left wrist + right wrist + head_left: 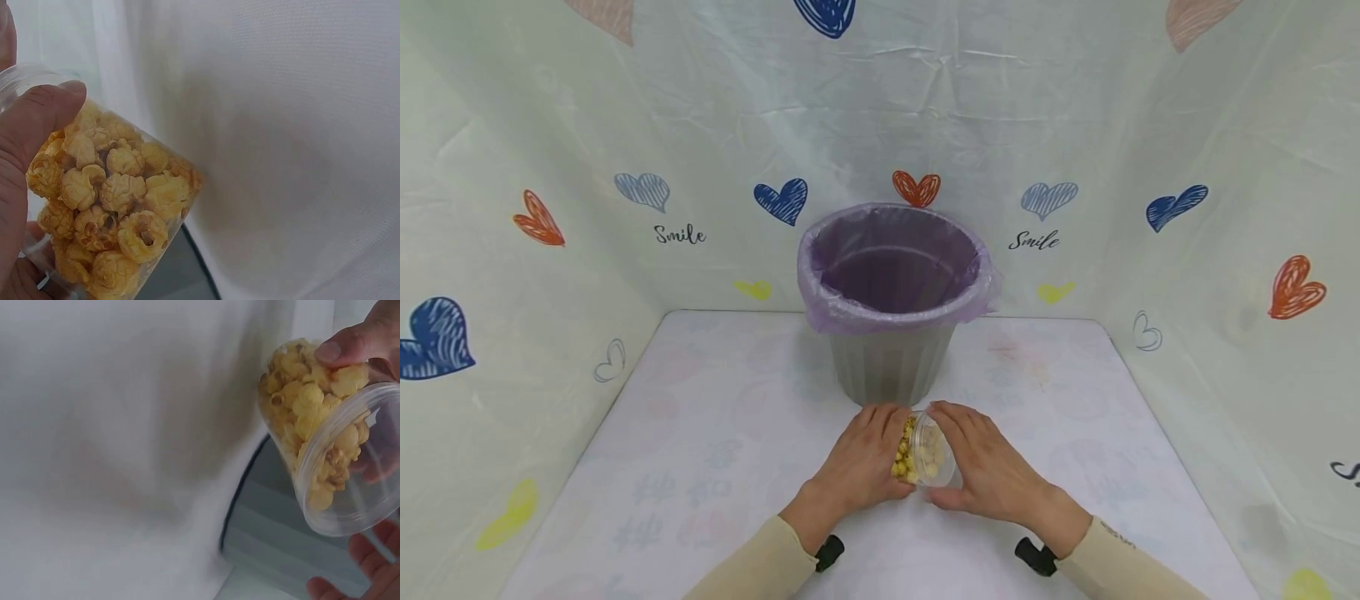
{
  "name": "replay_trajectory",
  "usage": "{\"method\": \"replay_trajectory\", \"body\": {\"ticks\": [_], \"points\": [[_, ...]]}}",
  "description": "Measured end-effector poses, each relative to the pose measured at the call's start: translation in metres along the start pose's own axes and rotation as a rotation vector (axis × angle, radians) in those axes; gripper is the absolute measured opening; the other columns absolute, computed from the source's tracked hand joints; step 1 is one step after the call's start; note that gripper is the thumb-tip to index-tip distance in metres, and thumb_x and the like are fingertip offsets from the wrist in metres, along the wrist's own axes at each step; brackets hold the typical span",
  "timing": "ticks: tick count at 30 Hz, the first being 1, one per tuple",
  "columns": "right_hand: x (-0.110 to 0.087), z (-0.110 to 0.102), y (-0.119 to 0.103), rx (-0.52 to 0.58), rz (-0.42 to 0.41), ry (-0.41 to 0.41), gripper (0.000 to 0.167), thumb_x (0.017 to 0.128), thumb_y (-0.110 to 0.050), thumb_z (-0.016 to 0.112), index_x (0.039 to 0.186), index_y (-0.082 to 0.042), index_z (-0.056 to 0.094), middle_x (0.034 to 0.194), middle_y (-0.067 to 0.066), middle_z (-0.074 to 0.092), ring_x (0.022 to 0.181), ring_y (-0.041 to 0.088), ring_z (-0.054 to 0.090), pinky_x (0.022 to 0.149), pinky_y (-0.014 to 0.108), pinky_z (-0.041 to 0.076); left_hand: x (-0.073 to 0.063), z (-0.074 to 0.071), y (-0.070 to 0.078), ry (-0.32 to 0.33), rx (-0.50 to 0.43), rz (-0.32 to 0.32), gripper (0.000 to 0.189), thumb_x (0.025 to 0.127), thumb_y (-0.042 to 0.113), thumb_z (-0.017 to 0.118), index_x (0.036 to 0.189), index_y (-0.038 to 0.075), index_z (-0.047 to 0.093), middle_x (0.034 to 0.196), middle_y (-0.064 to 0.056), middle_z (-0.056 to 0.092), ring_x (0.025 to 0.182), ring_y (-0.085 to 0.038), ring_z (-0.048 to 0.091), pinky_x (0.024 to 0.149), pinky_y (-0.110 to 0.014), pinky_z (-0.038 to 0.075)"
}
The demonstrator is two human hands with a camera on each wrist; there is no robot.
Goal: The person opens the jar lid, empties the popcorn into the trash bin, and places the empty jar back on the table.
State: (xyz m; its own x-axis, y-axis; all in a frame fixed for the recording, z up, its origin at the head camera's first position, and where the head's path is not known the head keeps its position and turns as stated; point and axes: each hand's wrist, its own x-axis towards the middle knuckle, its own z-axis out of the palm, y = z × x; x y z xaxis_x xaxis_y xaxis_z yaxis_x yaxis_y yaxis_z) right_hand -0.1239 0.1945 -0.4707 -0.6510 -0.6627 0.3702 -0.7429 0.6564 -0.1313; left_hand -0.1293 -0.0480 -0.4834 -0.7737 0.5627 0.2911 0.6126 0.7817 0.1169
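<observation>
A clear plastic jar of yellow popcorn point(904, 457) lies tilted on its side between the two hands, its clear round top point(934, 457) facing right. My left hand point(867, 458) grips the jar's body. In the left wrist view its thumb point(47, 115) presses along the jar's wall, with the popcorn point(119, 194) showing through. Beside the round top is my right hand point(988, 462), thumb and fingers spread apart. The right wrist view has its fingertips point(362, 550) just below the jar's ridged rim point(312, 481).
Behind the hands stands a grey bin point(891, 367) lined with a purple bag point(887, 321). A white cloth point(700, 417) covers the table. Pale curtains point(880, 108) printed with hearts hang at the back and both sides.
</observation>
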Motion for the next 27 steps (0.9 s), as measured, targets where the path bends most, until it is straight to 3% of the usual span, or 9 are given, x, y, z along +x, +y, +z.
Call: {"method": "replay_trajectory", "body": {"ticks": [4, 7, 10, 16, 19, 23, 27], "points": [[0.0016, -0.0002, -0.0036, 0.037, 0.119, -0.007, 0.105, 0.085, -0.068, 0.077, 0.156, 0.000, 0.041, 0.151, 0.018, 0.052, 0.135, 0.035, 0.055, 0.106, 0.055, 0.052, 0.0000, 0.0004, -0.0003, 0.004, -0.008, 0.001, 0.107, 0.070, 0.060, 0.093, 0.149, 0.005, 0.046, 0.141, -0.009, 0.058, 0.131, -0.026, 0.054, 0.116, -0.040, 0.047], [0.0024, -0.0004, -0.0047, 0.033, 0.148, -0.013, 0.101, 0.087, -0.071, 0.073, 0.155, -0.001, 0.044, 0.147, 0.017, 0.056, 0.132, 0.034, 0.058, 0.105, 0.055, 0.053, -0.0001, 0.0006, -0.0003, 0.001, -0.010, -0.002, 0.106, 0.070, 0.060, 0.093, 0.149, 0.005, 0.046, 0.140, -0.009, 0.058, 0.132, -0.026, 0.053, 0.116, -0.040, 0.047], [0.0027, -0.0007, -0.0040, 0.020, 0.115, -0.013, 0.099, 0.086, -0.066, 0.077, 0.154, -0.002, 0.045, 0.145, 0.015, 0.056, 0.131, 0.032, 0.057, 0.104, 0.053, 0.054, -0.0003, 0.0008, -0.0006, -0.003, -0.012, -0.004, 0.106, 0.070, 0.060, 0.093, 0.149, 0.006, 0.046, 0.140, -0.008, 0.057, 0.132, -0.026, 0.053, 0.115, -0.040, 0.047], [0.0039, -0.0016, 0.0025, -0.078, -0.071, 0.017, 0.097, 0.081, -0.056, 0.085, 0.152, -0.003, 0.046, 0.148, 0.015, 0.052, 0.135, 0.031, 0.052, 0.108, 0.050, 0.051, -0.0001, -0.0004, -0.0011, -0.003, -0.008, -0.001, 0.107, 0.070, 0.059, 0.094, 0.149, 0.007, 0.045, 0.140, -0.007, 0.057, 0.131, -0.026, 0.053, 0.115, -0.039, 0.048], [0.0036, -0.0015, 0.0043, -0.143, -0.122, 0.023, 0.096, 0.080, -0.056, 0.085, 0.151, -0.004, 0.047, 0.149, 0.015, 0.052, 0.135, 0.032, 0.052, 0.110, 0.050, 0.050, 0.0000, -0.0007, -0.0011, -0.004, -0.006, -0.002, 0.107, 0.069, 0.059, 0.094, 0.149, 0.006, 0.046, 0.140, -0.007, 0.057, 0.131, -0.026, 0.053, 0.114, -0.039, 0.048], [0.0032, -0.0011, 0.0033, -0.152, -0.114, 0.030, 0.100, 0.077, -0.056, 0.087, 0.152, -0.004, 0.046, 0.149, 0.016, 0.051, 0.133, 0.033, 0.052, 0.110, 0.052, 0.049, 0.0001, -0.0006, -0.0013, -0.004, -0.003, -0.003, 0.106, 0.069, 0.059, 0.094, 0.148, 0.006, 0.046, 0.140, -0.008, 0.057, 0.131, -0.026, 0.053, 0.115, -0.040, 0.048], [0.0025, -0.0006, 0.0015, -0.096, -0.032, 0.027, 0.106, 0.076, -0.060, 0.086, 0.153, 0.000, 0.044, 0.148, 0.017, 0.052, 0.133, 0.033, 0.053, 0.110, 0.055, 0.048, -0.0002, -0.0008, -0.0012, 0.000, 0.013, -0.002, 0.107, 0.069, 0.060, 0.093, 0.149, 0.006, 0.046, 0.141, -0.009, 0.058, 0.132, -0.026, 0.054, 0.117, -0.040, 0.046]]}}
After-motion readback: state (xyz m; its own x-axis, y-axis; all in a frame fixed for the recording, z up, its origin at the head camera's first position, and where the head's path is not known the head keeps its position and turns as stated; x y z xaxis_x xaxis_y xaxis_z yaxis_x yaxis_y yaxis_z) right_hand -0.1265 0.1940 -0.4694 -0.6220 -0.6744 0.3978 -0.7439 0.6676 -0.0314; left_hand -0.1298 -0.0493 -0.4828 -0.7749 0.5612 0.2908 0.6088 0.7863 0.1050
